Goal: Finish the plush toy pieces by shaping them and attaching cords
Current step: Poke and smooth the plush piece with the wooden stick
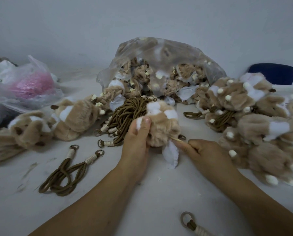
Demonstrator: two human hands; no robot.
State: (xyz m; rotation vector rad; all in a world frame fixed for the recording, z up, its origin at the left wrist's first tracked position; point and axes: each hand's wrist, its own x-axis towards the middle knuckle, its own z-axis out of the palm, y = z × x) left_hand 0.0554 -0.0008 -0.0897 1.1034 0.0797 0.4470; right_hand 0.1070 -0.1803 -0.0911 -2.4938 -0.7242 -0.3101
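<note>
Left hand (137, 135) is gripping a tan plush piece (162, 128) at the middle of the white table (108, 201), its fingers curling round the near-left side of the fur and its thumb pressing up against a white patch on top. Right hand (208, 154) is clamping a thin pale stick (177, 140) between thumb and forefinger, the other fingers curling into the palm. The stick's far end is poking into the lower right side of the plush piece, just above a white fabric flap (170, 155) that is hanging from the piece down onto the table. A small metal ring (182, 137) is peeking out just behind the stick, though whether it is touching the fur cannot be told. Directly behind the left hand a bundle of brown cords (125, 114) is lying in a heap, its white-wrapped ends and rings fanning toward the near left. Two loose cords (65, 174) are lying apart from the bundle on the near-left part of the table, and another cord end (191, 223) is showing at the bottom edge, near the right forearm. A clear plastic bag (167, 53) is sitting open at the back, spilling more plush onto the table, with a large plush pile (254, 120) spreading along the right and a smaller plush heap (72, 118) lying to the left. At far left a crumpled bag with something pink (31, 84) inside is resting, and a blue object (273, 74) is showing beyond the large plush pile.
</note>
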